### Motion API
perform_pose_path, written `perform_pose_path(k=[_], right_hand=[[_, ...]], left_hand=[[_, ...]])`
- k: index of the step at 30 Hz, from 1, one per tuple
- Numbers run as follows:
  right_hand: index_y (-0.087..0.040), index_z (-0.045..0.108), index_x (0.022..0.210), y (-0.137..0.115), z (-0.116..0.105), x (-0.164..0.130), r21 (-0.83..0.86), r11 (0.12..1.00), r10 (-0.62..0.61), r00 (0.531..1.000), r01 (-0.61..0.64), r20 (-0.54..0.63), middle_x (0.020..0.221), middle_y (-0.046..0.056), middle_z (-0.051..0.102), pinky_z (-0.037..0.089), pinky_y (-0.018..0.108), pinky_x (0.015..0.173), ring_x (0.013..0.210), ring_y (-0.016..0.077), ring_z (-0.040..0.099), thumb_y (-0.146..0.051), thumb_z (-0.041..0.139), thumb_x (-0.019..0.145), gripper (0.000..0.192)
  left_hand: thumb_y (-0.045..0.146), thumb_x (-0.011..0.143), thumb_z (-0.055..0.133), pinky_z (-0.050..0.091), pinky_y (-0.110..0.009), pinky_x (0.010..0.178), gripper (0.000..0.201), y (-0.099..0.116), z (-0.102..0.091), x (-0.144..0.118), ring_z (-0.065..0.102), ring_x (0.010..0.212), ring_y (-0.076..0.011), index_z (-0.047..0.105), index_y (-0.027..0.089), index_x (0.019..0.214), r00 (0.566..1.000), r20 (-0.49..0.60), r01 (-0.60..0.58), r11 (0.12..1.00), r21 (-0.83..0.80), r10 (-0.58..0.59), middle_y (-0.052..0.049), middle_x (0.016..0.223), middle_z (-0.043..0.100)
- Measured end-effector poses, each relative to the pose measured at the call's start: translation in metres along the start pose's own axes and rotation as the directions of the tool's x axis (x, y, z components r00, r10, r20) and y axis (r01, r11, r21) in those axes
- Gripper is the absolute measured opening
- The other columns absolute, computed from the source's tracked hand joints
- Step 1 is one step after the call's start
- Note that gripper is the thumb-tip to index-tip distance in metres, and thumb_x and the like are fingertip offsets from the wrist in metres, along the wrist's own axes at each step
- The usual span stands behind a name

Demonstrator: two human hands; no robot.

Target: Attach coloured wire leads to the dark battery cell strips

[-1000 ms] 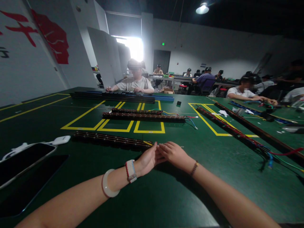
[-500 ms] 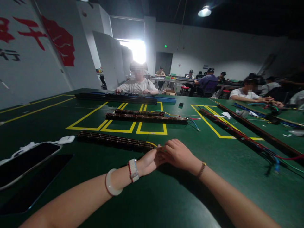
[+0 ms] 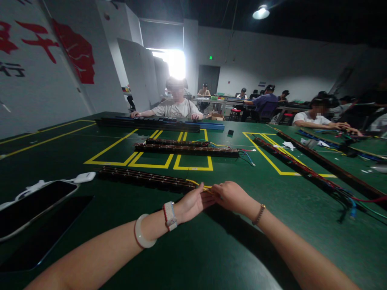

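Note:
A long dark bar strung with thin copper-coloured lines point(image 3: 148, 178) lies on the green table in front of me. From its right end a yellow wire point(image 3: 193, 182) runs to my hands. My left hand point(image 3: 193, 204) is turned palm up beside that end, with the wire passing between its raised thumb and its fingers. Meeting its fingertips, my right hand point(image 3: 231, 195) is closed in a pinch on the wire. The wire's tip is hidden by the right fingers.
Two similar bars point(image 3: 187, 150) with coloured leads lie farther back among yellow tape lines. More wired bars point(image 3: 302, 169) stretch along the right. At left are a phone point(image 3: 33, 205) and a dark flat panel point(image 3: 48, 233). A co-worker point(image 3: 177, 104) sits opposite, behind long black rails point(image 3: 148, 124).
My right hand has shifted slightly right and away from my left palm. My left fingers have straightened, and more of the yellow wire shows. The co-worker opposite has spread their hands apart.

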State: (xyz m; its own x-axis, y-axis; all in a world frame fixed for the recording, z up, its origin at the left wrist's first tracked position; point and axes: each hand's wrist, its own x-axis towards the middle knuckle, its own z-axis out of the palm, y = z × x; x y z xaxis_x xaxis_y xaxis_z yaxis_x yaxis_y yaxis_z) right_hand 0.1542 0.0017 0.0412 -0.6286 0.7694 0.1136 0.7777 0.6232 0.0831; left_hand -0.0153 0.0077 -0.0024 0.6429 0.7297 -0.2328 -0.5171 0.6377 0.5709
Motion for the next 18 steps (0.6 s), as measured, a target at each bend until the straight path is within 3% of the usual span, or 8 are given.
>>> perform_pose_path(k=[4, 8, 12, 16, 18], right_hand=[[-0.020, 0.064, 0.097, 0.008, 0.000, 0.000, 0.091, 0.992, 0.099, 0.984, -0.086, -0.146, 0.080, 0.004, 0.066, 0.036, 0.023, 0.059, 0.068, 0.0131, 0.059, -0.019, 0.046, 0.089, 0.020], [-0.024, 0.064, 0.110, 0.015, 0.004, 0.002, 0.100, 0.991, 0.109, 0.957, -0.084, -0.270, 0.079, 0.004, 0.063, 0.038, 0.023, 0.061, 0.070, 0.0127, 0.057, -0.017, 0.044, 0.091, 0.029], [-0.023, 0.066, 0.110, 0.025, 0.014, 0.007, 0.145, 0.986, 0.116, 0.956, -0.079, -0.268, 0.079, 0.005, 0.062, 0.040, 0.023, 0.062, 0.070, 0.0131, 0.056, -0.017, 0.046, 0.091, 0.029], [-0.022, 0.067, 0.108, 0.040, 0.026, 0.010, 0.346, 0.938, 0.062, 0.982, 0.003, -0.176, 0.085, 0.005, 0.066, 0.042, 0.022, 0.065, 0.074, 0.0125, 0.059, -0.023, 0.046, 0.092, 0.026], [-0.023, 0.066, 0.109, 0.044, 0.031, 0.011, 0.365, 0.931, 0.043, 0.990, 0.010, -0.137, 0.088, 0.005, 0.067, 0.042, 0.022, 0.066, 0.077, 0.0125, 0.060, -0.025, 0.047, 0.092, 0.026]], left_hand=[[0.037, 0.091, 0.045, 0.040, -0.034, 0.096, 0.032, 0.001, 0.004, -0.002, 0.061, 0.096, -0.0178, 0.061, 0.010, 0.093, 1.000, -0.004, -0.003, 0.999, 0.038, 0.003, -0.012, 0.096, 0.066], [0.032, 0.092, 0.045, 0.038, -0.037, 0.099, 0.028, 0.001, 0.003, -0.001, 0.060, 0.101, -0.0199, 0.060, 0.009, 0.095, 1.000, -0.013, -0.008, 0.997, 0.076, 0.009, -0.015, 0.099, 0.066], [0.029, 0.093, 0.041, 0.040, -0.040, 0.098, 0.030, 0.000, 0.000, 0.001, 0.063, 0.097, -0.0222, 0.058, 0.005, 0.097, 0.999, -0.029, 0.016, 0.994, 0.113, -0.012, -0.019, 0.096, 0.067], [0.027, 0.093, 0.040, 0.044, -0.039, 0.091, 0.025, 0.000, 0.000, -0.001, 0.067, 0.086, -0.0208, 0.056, 0.007, 0.092, 1.000, -0.019, -0.003, 0.992, 0.125, 0.005, -0.019, 0.094, 0.068], [0.027, 0.093, 0.041, 0.046, -0.037, 0.087, 0.024, 0.000, 0.001, -0.002, 0.067, 0.085, -0.0212, 0.055, 0.008, 0.091, 1.000, -0.006, -0.012, 0.992, 0.129, 0.013, -0.019, 0.094, 0.068]])
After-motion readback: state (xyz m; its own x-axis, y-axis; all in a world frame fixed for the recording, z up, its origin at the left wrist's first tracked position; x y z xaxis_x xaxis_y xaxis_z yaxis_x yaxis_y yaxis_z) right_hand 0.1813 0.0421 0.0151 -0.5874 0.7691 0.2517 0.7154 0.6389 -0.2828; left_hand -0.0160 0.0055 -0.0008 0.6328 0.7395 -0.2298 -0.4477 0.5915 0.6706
